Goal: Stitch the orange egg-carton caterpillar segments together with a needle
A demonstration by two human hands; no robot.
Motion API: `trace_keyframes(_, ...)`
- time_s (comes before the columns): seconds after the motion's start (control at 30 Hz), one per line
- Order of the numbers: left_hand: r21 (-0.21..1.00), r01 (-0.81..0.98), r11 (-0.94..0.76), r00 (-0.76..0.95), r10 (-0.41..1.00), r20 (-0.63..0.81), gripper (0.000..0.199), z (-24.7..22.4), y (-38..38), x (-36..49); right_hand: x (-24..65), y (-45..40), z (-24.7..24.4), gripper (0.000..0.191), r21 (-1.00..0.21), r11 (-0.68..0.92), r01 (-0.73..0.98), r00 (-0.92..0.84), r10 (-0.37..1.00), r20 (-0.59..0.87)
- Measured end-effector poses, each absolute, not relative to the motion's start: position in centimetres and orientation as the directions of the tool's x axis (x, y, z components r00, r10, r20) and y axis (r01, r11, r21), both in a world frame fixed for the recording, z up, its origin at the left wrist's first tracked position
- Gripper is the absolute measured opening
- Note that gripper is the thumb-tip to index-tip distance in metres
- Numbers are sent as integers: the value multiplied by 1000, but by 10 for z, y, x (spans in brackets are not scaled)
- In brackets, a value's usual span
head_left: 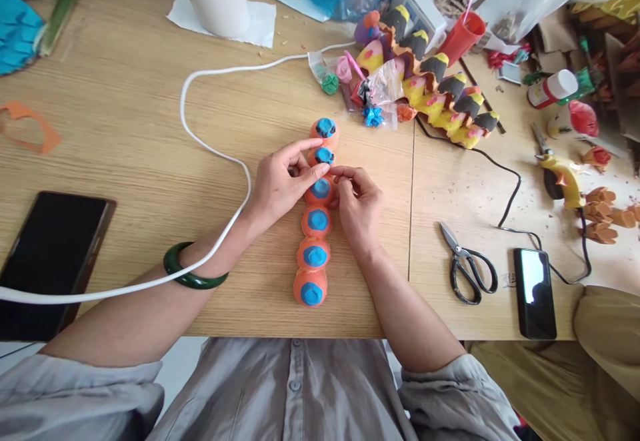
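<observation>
A strip of egg carton (313, 256), with several rounded orange bumps each capped by a flat blue clay patch, lies lengthwise before me. Small black bits sit on the blue of its two far bumps. My left hand (280, 178) comes from the left, its index finger and thumb spanning the second bump from the far end and gripping it. From the right, my right hand (357, 204) has thumb and index finger pinched together at the edge of that same bump. Whatever lies between those right fingertips is too small or hidden to make out.
A white cable (245, 181) crosses over my left forearm. Scissors (467, 261) and a phone (535, 294) lie to the right, a larger dark phone (53, 254) to the left. Behind are painted egg-carton strips (435, 88), bagged clay (383, 88) and a yellow glue gun (563, 178).
</observation>
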State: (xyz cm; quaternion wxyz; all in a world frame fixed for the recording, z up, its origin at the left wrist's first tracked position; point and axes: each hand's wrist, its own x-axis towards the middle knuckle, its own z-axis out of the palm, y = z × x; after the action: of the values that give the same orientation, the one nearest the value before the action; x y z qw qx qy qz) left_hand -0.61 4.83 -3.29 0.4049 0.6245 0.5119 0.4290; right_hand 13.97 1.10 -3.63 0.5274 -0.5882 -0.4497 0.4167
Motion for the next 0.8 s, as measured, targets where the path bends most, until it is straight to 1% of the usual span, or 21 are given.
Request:
trace_keyframes(0.1,936,318,-150,93,988,126,37,-35,49,-6,139,10,-37,20,-996,-40,79,248,969,-19)
trace_keyframes(0.27,935,324,-145,87,989,123,33,-35,49,-7,139,10,-37,12,-996,-76,52,293,954,-57)
trace_keyframes(0.43,949,292,-122,97,991,97,32,-32,48,-6,138,8,-36,14,-993,-76,92,264,963,-50)
trace_keyframes(0.63,954,280,-109,50,994,99,30,-33,49,-1,134,6,-40,12,-993,-51,103,248,968,-24)
trace_keyframes(0.8,963,250,-97,82,994,79,31,-32,49,-6,135,7,-42,13,-995,-59,86,249,968,-36)
